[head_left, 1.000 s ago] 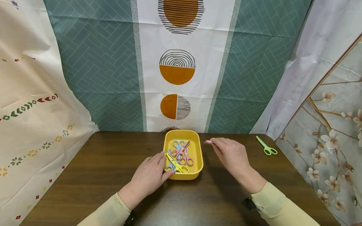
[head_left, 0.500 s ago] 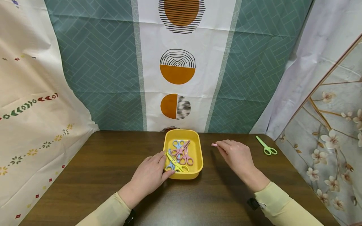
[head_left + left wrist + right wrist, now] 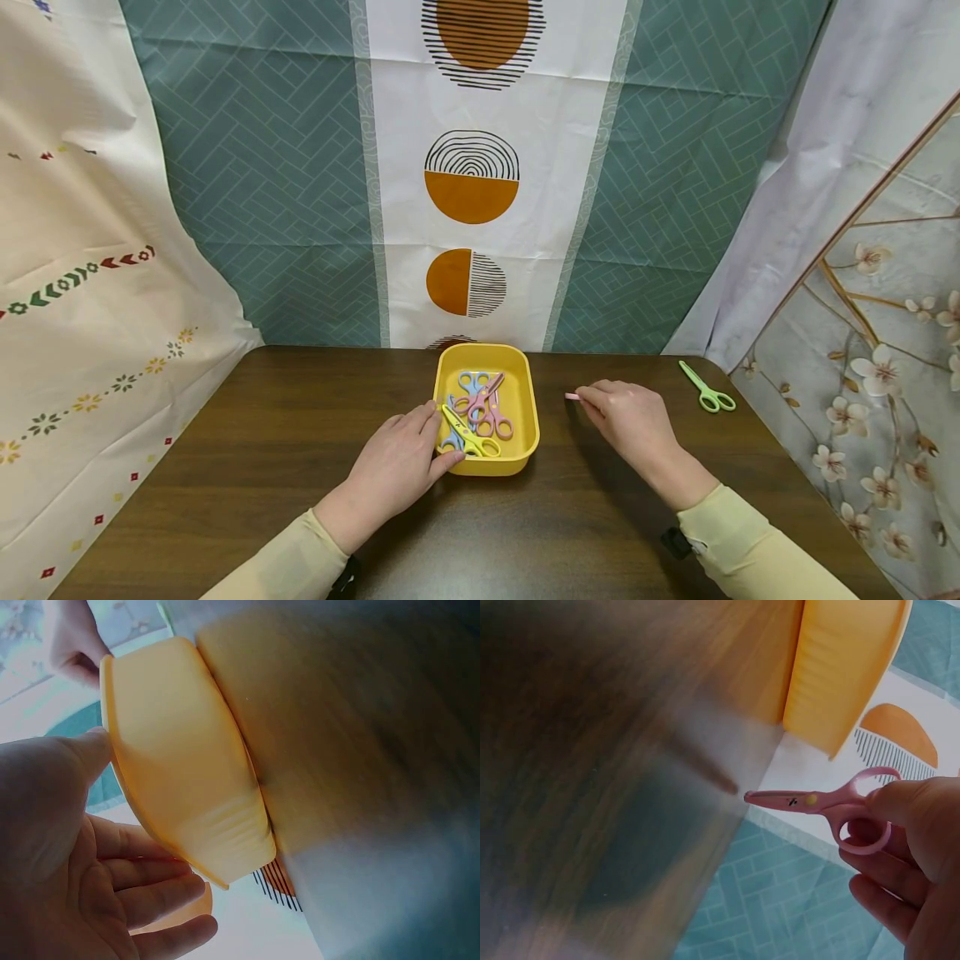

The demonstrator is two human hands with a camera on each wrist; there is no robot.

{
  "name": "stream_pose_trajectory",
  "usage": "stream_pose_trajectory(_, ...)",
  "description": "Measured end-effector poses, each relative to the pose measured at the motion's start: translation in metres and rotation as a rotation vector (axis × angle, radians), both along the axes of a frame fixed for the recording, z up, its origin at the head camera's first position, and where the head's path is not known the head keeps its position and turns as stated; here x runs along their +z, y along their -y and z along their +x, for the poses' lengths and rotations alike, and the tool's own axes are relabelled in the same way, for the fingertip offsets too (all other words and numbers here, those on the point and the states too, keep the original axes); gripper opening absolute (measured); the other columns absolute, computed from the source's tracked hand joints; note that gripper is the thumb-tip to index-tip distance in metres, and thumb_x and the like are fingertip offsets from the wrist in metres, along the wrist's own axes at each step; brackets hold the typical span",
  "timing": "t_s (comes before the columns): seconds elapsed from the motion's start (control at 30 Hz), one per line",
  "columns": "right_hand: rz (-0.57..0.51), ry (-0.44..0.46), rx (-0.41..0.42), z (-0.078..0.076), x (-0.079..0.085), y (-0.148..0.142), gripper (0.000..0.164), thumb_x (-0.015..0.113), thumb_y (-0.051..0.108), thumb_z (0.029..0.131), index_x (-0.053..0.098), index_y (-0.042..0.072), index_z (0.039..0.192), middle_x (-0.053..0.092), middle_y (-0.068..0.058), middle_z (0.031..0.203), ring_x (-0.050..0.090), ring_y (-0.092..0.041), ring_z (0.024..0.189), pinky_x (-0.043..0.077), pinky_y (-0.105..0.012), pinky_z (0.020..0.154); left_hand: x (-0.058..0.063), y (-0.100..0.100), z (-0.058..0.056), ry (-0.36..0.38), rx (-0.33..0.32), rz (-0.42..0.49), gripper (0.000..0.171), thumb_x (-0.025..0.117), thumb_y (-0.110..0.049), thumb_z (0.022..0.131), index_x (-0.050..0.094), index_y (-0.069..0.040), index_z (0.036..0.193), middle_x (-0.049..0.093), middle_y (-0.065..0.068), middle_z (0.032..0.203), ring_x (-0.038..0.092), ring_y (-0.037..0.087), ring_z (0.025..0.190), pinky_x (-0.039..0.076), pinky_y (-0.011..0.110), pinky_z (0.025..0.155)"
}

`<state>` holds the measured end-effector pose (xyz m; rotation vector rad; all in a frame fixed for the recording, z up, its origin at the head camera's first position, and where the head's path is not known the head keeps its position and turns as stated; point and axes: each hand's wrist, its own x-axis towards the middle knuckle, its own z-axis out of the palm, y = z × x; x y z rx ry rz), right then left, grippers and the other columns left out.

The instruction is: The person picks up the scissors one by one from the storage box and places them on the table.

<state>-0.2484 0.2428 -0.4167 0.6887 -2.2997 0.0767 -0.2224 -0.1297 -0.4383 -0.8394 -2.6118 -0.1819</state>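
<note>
The yellow tray point(image 3: 525, 417) stands at the table's far middle and holds several children's scissors. On top lie yellow scissors point(image 3: 480, 443); pink scissors point(image 3: 501, 427) and blue scissors point(image 3: 474, 382) are beside and beneath. My left hand point(image 3: 397, 458) holds the tray's near left corner, its thumb over the near rim and its fingers along the left rim. Right of the tray, my right hand point(image 3: 630, 421) grips another pair of pink scissors point(image 3: 832, 801) by the handle loops. In the right wrist view their blades are together, the tip pointing down close over the table.
Light green scissors point(image 3: 707, 388) lie at the far right of the dark wooden table point(image 3: 300, 417). Behind the table's back edge hangs a green and white patterned cloth point(image 3: 300, 250), with more patterned cloths at both sides.
My right hand has moved right and slightly nearer to me, away from the tray, with the pink scissors in it. The left hand and tray stay where they were.
</note>
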Motion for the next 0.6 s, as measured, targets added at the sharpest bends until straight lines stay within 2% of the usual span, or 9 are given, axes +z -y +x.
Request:
stream_pose_trajectory(0.37, 0.047, 0.036, 0.0, 0.003, -0.01, 0.0, 0.018, 0.094, 0.007, 0.086, 0.086, 0.011, 0.101, 0.079, 0.0, 0.09, 0.074, -0.022, 0.069, 0.061, -0.044, 0.059, 0.001, -0.001, 0.001, 0.02, 0.009, 0.0, 0.075, 0.072, -0.054, 0.106, 0.064, 0.01, 0.144, 0.063, 0.026, 0.149, 0.064, 0.039, 0.135, 0.053, 0.052, 0.111)
stream_pose_trajectory(0.6, 0.076, 0.066, -0.009, 0.004, -0.016, 0.002, 0.017, 0.097, 0.01, 0.085, 0.086, 0.009, 0.097, 0.078, -0.001, 0.089, 0.073, -0.022, 0.068, 0.061, -0.043, 0.059, 0.001, -0.001, 0.001, 0.023, 0.009, 0.002, 0.075, 0.072, -0.054, 0.106, 0.063, 0.01, 0.145, 0.063, 0.026, 0.15, 0.064, 0.04, 0.135, 0.053, 0.053, 0.111)
